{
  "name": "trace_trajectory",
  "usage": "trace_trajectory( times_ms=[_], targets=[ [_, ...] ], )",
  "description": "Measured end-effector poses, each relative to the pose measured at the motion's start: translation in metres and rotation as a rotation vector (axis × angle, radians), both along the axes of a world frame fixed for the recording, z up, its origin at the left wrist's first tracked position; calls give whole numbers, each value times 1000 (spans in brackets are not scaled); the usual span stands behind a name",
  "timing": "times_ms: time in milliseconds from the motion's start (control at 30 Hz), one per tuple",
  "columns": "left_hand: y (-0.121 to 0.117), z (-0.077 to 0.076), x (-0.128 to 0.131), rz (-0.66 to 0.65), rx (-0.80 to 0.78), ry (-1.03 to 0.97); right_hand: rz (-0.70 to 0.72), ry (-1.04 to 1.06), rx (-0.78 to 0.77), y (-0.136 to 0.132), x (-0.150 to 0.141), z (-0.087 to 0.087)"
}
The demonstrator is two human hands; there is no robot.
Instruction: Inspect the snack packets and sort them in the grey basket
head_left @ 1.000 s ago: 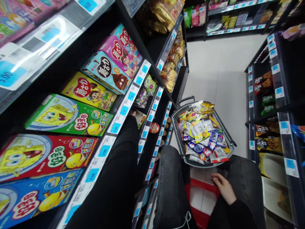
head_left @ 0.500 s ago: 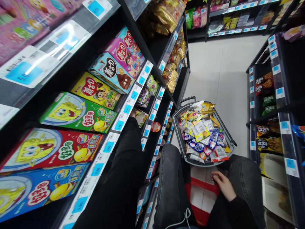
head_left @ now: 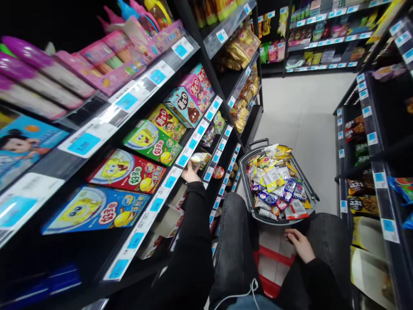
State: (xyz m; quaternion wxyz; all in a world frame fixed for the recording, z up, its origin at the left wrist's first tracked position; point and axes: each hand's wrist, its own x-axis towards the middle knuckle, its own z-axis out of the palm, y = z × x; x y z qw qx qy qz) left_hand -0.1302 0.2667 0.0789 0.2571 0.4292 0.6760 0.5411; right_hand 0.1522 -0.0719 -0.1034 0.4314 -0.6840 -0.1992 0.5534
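From the head view, I find the left hand [head_left: 190, 173] reaching into the shelf recess below the row of boxes [head_left: 153, 142], its fingers meeting the near edge of a small pale-and-yellow pack [head_left: 201, 159]; whether they have closed on it I cannot tell. The right hand [head_left: 300, 245] rests by the right thigh [head_left: 332, 234], fingers half-curled, with nothing visible in it. The governing relation, in my judgement, is this: the pack lies just ahead and slightly right of the left hand, which is much the nearer; the right hand is well apart. The pack's long axis appears to run roughly crosswise, from the fingers toward the label strip [head_left: 215, 161] on the shelf edge; I cannot establish which end is its front. Beyond it sit purple packs [head_left: 208, 135]. The filled basket [head_left: 284, 222] stands to the right, before the knees.
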Motion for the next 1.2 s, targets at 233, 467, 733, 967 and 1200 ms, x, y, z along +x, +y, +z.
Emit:
trace_trajectory(
  times_ms=[233, 467, 733, 967, 1200],
  targets=[
    [-117, -32, 53, -152, 158, -401, -14, 411, 1, 22, -23, 78],
    [-261, -15, 107, -654, 8, -686, 81, 655, 380, 36, -56, 171],
    [-283, 4, 65, -799, -19, -360, 119, 106, 588, 4, -40, 161],
    [-248, -41, 74, -846, -146, -727, 107, 185, 602, 25, -27, 118],
    [-254, -96, 123, -913, -312, -1074, -220, 259, 561, 25, -37, 62]
  ],
)
